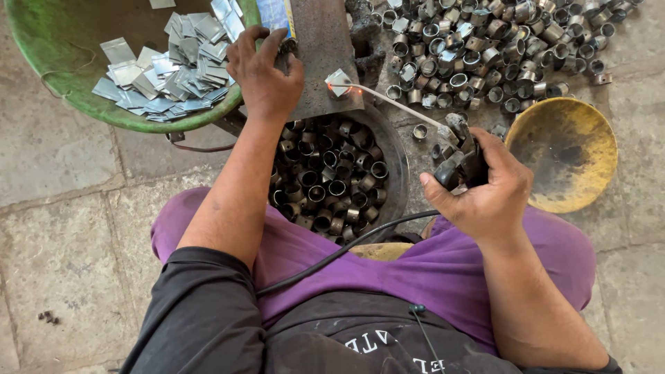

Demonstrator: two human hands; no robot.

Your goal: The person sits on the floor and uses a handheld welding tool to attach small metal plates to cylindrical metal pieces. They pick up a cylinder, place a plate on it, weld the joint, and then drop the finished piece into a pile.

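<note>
Head view looks straight down on two bare hands at work over a stone floor. Right hand [485, 187] is closed tight around a dark, worn welding electrode holder [460, 156], its grip wrapped about the handle, with a black cable [332, 255] running back across the purple-clad lap. From the holder a thin pale welding rod [395, 104] reaches up and left to a small folded piece of silvery sheet metal [338, 81], where a red-orange glow shows at the rod's tip. That small piece sits on a grey, scorched steel plate [322, 62]. Left hand [267, 69] lies fingers-down on the same plate, just beside the piece, pressing on the plate's left edge; whether its fingertips pinch anything I cannot tell.

Judging by its look, the small piece is light, stiff, sharp at its cut edges and hot at the weld point, so it is best taken by the cool corner away from the glow. The rod looks slender and springy, best steered from the holder's handle.

Below the plate stands a round dark metal tub [395, 163] filled with short blackened tube rings [332, 183]. Upper left, a green round basin [55, 62] holds flat shiny rectangular metal blanks [166, 76]. Upper right, a loose heap of grey tube rings [485, 48] lies on the floor, and near the right hand rests a shallow yellow, soot-stained bowl [564, 152].
</note>
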